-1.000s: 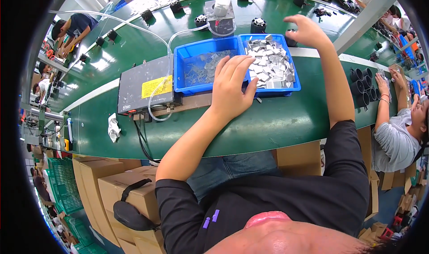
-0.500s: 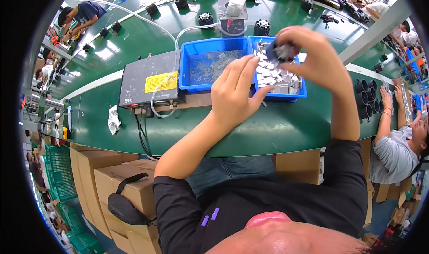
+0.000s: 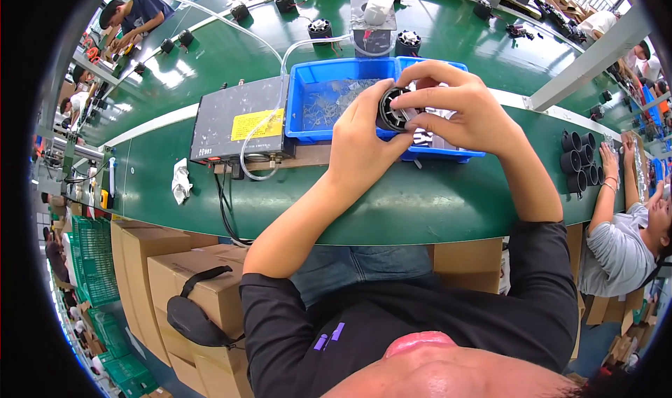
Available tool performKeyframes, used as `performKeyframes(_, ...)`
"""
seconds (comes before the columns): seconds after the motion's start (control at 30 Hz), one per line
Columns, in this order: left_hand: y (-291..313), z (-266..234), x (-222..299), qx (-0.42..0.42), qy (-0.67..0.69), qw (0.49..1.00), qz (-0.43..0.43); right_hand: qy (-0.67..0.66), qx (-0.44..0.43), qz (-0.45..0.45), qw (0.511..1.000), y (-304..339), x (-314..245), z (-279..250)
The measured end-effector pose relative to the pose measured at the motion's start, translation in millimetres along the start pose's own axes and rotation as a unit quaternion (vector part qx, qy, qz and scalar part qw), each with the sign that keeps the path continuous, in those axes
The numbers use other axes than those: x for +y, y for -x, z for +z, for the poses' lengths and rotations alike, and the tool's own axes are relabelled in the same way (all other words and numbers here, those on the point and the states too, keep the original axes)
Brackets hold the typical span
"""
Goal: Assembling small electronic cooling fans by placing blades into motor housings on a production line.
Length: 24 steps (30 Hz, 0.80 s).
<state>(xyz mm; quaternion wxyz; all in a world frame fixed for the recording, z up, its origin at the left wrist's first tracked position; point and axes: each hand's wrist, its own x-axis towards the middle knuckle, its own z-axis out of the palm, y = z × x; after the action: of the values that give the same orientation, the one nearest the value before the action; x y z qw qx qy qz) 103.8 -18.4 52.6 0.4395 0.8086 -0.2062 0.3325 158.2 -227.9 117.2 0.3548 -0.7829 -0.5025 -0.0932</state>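
Note:
Above the joint between two blue bins, I hold a black cylindrical part (image 3: 392, 109) with its ribbed open end turned toward me. My left hand (image 3: 357, 133) is closed round its left side, thumb below. My right hand (image 3: 458, 107) grips it from the right, fingertips and thumb at the open end; whether a small piece lies between them I cannot tell. The right blue bin (image 3: 465, 154) contains many small silver-grey blocks, partly covered by my right hand. Thin clear scraps lie in the left blue bin (image 3: 302, 133).
Left of the bins stands a black control box (image 3: 231, 142) with a yellow label and a clear hose. Crumpled white paper (image 3: 180, 182) lies on the green bench (image 3: 294, 212). Several black cylinders (image 3: 574, 161) stand at right, near a co-worker's hands (image 3: 610, 161). A metal post (image 3: 584, 58) slants behind.
My right hand has brought the black part left and down from over the right bin to my left hand. My left hand has closed on it.

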Motion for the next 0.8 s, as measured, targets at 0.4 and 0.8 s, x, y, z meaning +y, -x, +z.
performKeyframes(0.4,-18,-8,-32,-0.005,0.127,0.976,-0.176,-0.170,0.189,0.224,0.941,-9,22,47)
performKeyframes(0.8,-48,-9,-34,0.043,0.340,0.916,-0.207,-0.225,0.172,0.153,0.947,-6,24,55)
